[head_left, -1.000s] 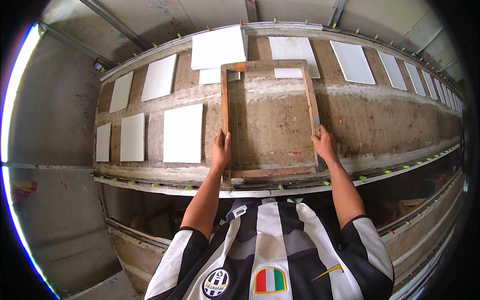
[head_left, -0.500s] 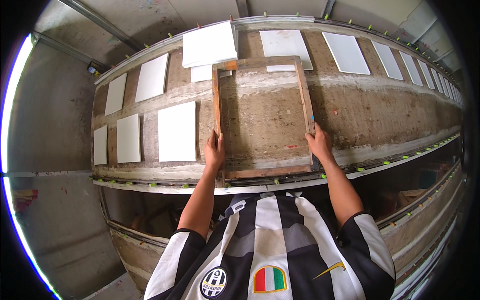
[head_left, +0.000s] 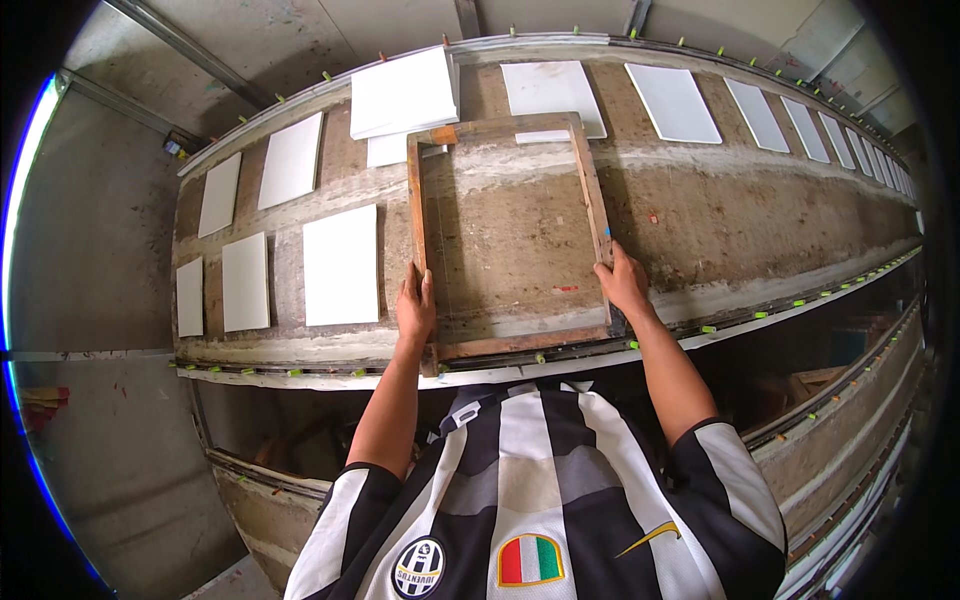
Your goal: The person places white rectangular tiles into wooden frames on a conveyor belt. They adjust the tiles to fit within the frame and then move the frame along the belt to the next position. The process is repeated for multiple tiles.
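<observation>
A wooden screen-printing frame point(head_left: 417, 205) lies over the long brown table, its near rail close to the table's front edge. My left hand point(head_left: 416, 305) is closed on the left rail, thumb toward the inside. On the right rail, my right hand point(head_left: 624, 282) grips a little higher up. The table surface shows through the middle of the frame; whether a fine mesh spans it I cannot make out. Left of the frame rests a white sheet point(head_left: 342, 265), apart from it. The frame's far rail overlaps the lower edge of another white sheet point(head_left: 553, 88).
More white sheets lie along the stained table point(head_left: 740, 205), including a stack point(head_left: 402, 95) at the back and a row receding right. Small green pegs point(head_left: 708, 329) line the table rails. A second, lower table point(head_left: 285, 520) stands on my side. A grey wall point(head_left: 105, 230) rises at left.
The whole view has shifted slightly, so everything sits a little further left. The frame stays in about the same place on the table, with both hands still on its rails.
</observation>
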